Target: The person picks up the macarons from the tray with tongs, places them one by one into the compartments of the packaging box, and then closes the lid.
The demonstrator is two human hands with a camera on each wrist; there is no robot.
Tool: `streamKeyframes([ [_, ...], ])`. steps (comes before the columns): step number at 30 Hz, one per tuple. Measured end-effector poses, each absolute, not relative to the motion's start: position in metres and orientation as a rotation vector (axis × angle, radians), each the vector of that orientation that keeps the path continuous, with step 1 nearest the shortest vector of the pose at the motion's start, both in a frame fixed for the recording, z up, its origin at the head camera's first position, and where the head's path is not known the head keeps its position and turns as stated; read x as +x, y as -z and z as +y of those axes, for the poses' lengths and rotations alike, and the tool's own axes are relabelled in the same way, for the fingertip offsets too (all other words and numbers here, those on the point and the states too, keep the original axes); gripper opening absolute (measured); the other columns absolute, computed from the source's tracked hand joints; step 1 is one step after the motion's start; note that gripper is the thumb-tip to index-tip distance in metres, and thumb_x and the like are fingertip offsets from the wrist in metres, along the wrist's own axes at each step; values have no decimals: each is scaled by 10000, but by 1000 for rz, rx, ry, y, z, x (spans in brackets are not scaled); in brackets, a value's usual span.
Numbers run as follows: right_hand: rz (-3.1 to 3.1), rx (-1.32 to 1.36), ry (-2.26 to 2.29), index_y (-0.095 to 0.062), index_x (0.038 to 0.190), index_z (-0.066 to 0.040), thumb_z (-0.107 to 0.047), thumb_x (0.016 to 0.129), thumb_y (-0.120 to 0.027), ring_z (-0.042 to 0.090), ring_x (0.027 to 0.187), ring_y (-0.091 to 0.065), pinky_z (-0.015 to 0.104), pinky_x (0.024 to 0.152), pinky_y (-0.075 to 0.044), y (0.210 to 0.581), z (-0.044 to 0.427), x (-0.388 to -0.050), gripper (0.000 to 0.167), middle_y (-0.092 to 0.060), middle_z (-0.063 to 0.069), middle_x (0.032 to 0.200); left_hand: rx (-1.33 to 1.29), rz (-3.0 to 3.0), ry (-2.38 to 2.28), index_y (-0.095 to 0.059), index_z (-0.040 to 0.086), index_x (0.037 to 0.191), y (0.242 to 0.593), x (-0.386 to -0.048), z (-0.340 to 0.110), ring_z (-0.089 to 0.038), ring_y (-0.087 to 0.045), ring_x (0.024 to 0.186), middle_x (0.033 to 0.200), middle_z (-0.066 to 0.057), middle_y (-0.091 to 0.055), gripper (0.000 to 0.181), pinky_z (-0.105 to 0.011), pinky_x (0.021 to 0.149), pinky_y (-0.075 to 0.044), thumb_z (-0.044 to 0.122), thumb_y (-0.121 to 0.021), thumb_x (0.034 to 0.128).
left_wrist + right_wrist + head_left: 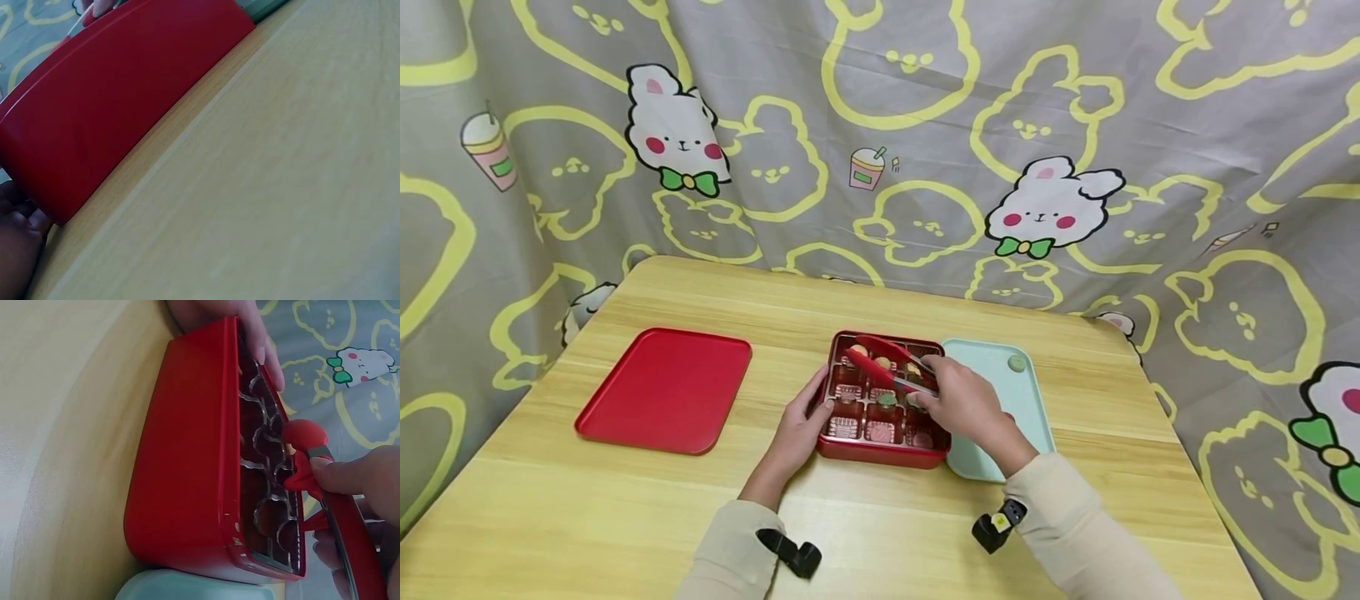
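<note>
A red box [883, 457] with a clear divided insert stands at the middle of the table. My left hand [797, 425] holds its left side, thumb at the rim and fingers along the outer wall. My right hand [966, 398] grips red-tipped tongs [880, 371] above the box, also seen in the right wrist view as tongs [350, 531]. Their tips reach over the far left compartments, about a small round yellowish piece [857, 351]; whether they pinch it I cannot tell. Other small pieces, among them a green one [887, 400], sit in the insert.
Right of the box, partly behind my right hand, lies a mint-green tray or lid [992, 354] bearing a round green piece [1017, 363] and a reddish piece [1008, 416]. A flat red lid or tray [666, 387] lies at the left. A patterned curtain [917, 150] hangs behind the table.
</note>
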State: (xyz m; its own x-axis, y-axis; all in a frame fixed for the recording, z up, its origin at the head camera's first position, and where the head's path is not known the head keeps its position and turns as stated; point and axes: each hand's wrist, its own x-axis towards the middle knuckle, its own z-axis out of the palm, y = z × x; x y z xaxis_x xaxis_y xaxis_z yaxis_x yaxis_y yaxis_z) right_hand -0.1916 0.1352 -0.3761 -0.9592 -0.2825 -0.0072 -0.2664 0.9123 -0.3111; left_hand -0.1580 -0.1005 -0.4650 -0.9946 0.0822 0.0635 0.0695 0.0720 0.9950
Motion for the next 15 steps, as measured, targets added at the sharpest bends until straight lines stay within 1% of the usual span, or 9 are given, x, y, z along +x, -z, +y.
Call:
streamKeyframes([
  [7,3012,-437,485,-520,1327,-79,-383,830,-702,260,1001,-614,434,721,-539,377,135,-191,611,-594,110,1254,154,2304,-2104,-268,72,1489,463,-156,-100,-290,-183,1431,1541,-126,-250,551,-437,1173,-169,41,-449,970],
  [15,3025,-421,483,-511,1330,-59,-359,828,-709,273,1033,-604,449,745,-538,374,152,-193,618,-594,128,1248,163,2287,-2132,-272,69,1488,464,-157,-100,-300,-191,1427,1537,-139,-253,555,-438,1173,-163,40,-458,966],
])
